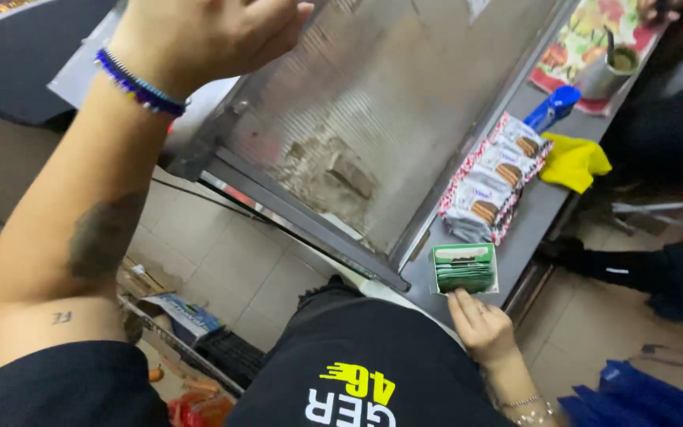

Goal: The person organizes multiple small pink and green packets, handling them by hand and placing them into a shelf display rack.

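Observation:
My left hand (207,32) is raised at the top of the view with a beaded bracelet on its wrist. Its fingers are bent against the top of a scratched glass display case (373,119), and the frame edge cuts them off. My right hand (480,320) is low on the right, fingertips resting on the grey counter (535,213) just below a small green box of sachets (463,269). It holds nothing.
A row of wrapped biscuit packs (492,178), a yellow cloth (575,162), a blue object (553,107) and a metal cup (606,71) on a floral mat lie along the counter. Another person in dark clothes (673,134) stands at the right. Tiled floor and boxes (183,312) lie below.

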